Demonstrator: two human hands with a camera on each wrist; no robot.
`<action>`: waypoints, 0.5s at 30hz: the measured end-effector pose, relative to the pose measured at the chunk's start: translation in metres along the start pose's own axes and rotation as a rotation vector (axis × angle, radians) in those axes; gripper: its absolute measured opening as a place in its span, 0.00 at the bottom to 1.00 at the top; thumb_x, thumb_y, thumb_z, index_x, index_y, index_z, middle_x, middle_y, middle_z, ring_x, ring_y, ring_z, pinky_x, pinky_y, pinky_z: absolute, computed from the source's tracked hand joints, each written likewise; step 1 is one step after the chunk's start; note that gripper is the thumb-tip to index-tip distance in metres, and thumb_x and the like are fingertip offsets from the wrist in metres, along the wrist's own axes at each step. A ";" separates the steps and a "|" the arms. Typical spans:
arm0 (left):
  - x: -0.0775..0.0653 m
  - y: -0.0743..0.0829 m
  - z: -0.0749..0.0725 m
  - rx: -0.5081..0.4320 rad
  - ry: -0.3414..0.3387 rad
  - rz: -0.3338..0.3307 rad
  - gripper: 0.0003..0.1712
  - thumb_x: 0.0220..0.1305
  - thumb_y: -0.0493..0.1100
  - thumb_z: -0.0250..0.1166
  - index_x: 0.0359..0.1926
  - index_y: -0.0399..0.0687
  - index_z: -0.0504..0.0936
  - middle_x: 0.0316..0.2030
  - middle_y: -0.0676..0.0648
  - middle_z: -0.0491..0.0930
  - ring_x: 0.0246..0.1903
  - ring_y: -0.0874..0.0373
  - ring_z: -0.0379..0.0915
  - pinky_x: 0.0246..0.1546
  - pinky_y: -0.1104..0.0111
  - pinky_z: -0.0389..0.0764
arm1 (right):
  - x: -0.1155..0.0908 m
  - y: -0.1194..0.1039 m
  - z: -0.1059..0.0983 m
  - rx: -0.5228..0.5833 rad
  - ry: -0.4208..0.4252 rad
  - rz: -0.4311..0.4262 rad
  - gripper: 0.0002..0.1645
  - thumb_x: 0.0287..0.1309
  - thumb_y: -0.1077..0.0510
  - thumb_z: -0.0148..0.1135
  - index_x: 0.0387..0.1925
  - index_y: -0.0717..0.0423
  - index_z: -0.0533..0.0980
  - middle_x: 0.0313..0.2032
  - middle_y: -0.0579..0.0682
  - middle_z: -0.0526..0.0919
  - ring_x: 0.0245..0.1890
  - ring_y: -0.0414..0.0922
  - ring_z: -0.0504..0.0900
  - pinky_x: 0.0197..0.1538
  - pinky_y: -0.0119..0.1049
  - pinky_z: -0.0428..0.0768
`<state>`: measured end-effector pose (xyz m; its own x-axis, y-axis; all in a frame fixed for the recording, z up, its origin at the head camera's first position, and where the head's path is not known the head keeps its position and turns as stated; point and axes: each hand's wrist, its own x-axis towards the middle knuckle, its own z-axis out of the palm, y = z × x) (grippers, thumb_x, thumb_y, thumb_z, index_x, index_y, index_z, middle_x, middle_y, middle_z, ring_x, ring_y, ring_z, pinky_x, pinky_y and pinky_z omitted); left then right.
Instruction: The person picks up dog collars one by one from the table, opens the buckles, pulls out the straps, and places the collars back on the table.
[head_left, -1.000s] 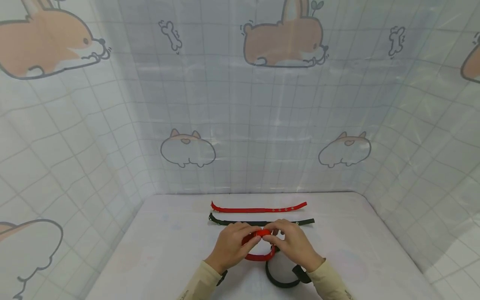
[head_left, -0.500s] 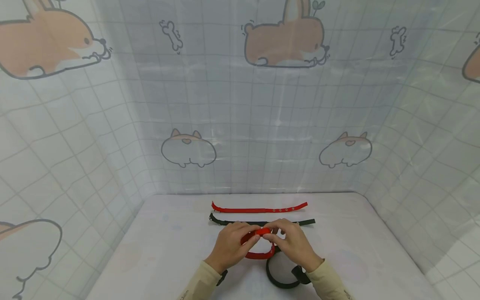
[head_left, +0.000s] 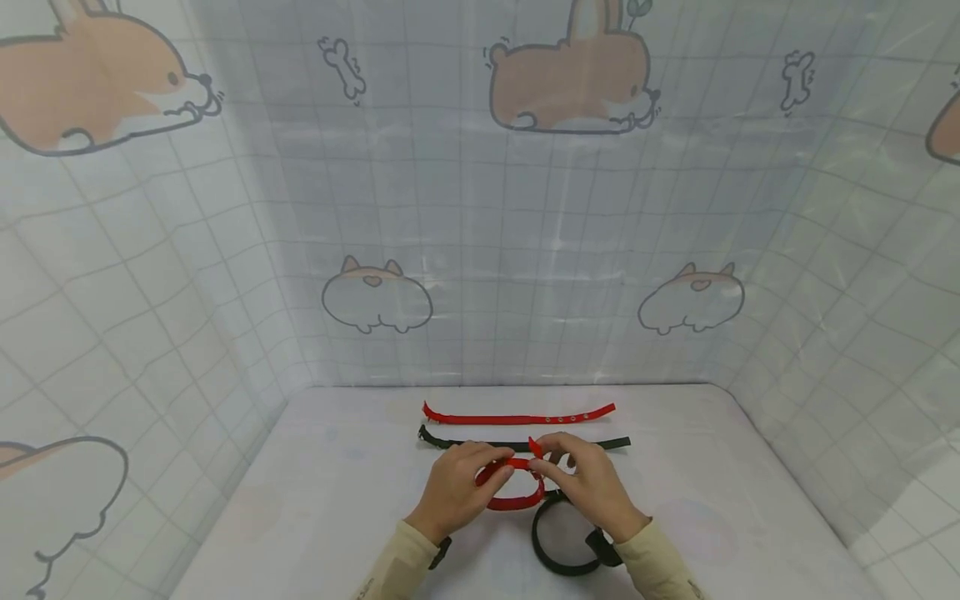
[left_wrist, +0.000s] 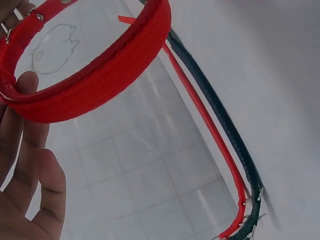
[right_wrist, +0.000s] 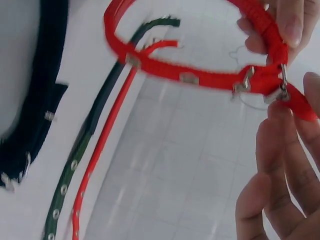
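Observation:
A red buckled collar [head_left: 516,503], bent into a loop, is held up between both hands. My left hand [head_left: 461,483] pinches its padded band on the left side, with fingertips on the band. My right hand [head_left: 587,477] pinches the collar at the right, by its metal buckle [right_wrist: 281,90], where the red strap tip [head_left: 536,448] sticks up past the fingers. Metal eyelets and a ring show along the band in the right wrist view. Below the right hand lies a dark green collar [head_left: 564,571] fastened into a loop on the table.
A second red collar [head_left: 495,420] lies straight across the back of the white table [head_left: 337,500]. In front of it stretches another dark green collar [head_left: 617,443], partly behind the hands. A printed curtain [head_left: 480,208] stands around the table's back and sides.
The red strap's end, earlier lying flat between the fingertips, now sticks up by my right hand. My right fingers have shifted slightly, and the hands stand a little farther apart.

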<state>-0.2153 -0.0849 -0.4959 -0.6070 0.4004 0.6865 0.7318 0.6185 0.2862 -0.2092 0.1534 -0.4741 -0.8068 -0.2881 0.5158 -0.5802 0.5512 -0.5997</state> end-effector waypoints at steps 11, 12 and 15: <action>-0.003 0.000 0.000 0.032 -0.040 -0.046 0.14 0.67 0.55 0.68 0.47 0.56 0.89 0.38 0.58 0.86 0.36 0.63 0.78 0.37 0.68 0.80 | -0.001 -0.001 0.002 -0.207 0.016 -0.011 0.19 0.55 0.47 0.75 0.49 0.42 0.84 0.33 0.31 0.86 0.26 0.28 0.73 0.28 0.27 0.73; -0.003 0.000 0.001 0.038 -0.047 -0.054 0.14 0.67 0.55 0.68 0.47 0.56 0.88 0.39 0.58 0.86 0.36 0.63 0.78 0.37 0.68 0.79 | -0.001 -0.002 0.002 -0.219 0.019 -0.012 0.19 0.55 0.47 0.76 0.49 0.42 0.84 0.33 0.32 0.86 0.26 0.28 0.73 0.27 0.27 0.72; -0.002 0.001 0.002 0.043 -0.057 -0.069 0.13 0.67 0.55 0.68 0.46 0.57 0.88 0.40 0.59 0.86 0.37 0.63 0.79 0.39 0.68 0.80 | -0.001 -0.003 0.002 -0.235 0.025 -0.011 0.19 0.55 0.48 0.76 0.48 0.43 0.84 0.32 0.32 0.86 0.25 0.28 0.72 0.26 0.27 0.71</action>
<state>-0.2139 -0.0838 -0.4982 -0.6733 0.3928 0.6264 0.6742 0.6740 0.3020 -0.2066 0.1500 -0.4740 -0.7961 -0.2765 0.5384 -0.5442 0.7163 -0.4368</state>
